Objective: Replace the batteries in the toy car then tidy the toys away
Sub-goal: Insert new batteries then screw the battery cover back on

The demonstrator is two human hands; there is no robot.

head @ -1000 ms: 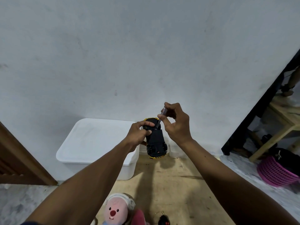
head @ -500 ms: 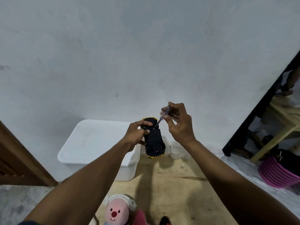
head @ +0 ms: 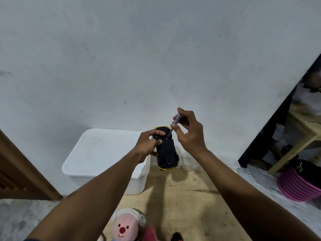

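Note:
A black toy car with yellow trim (head: 166,152) is held in the air, underside facing me. My left hand (head: 147,145) grips its far end from the left. My right hand (head: 189,133) pinches a small screwdriver (head: 175,123) with a clear handle. The screwdriver's tip rests on the car's underside near the far end.
A white lidded storage box (head: 97,153) stands on the floor against the white wall, with small clear containers (head: 189,162) to its right. A pink plush toy (head: 126,226) and a small dark toy (head: 177,237) lie below. A pink basket (head: 298,185) and a wooden table leg (head: 293,153) are at right.
My right hand has lifted slightly and turned the screwdriver between its fingers. The car and my left hand have barely moved.

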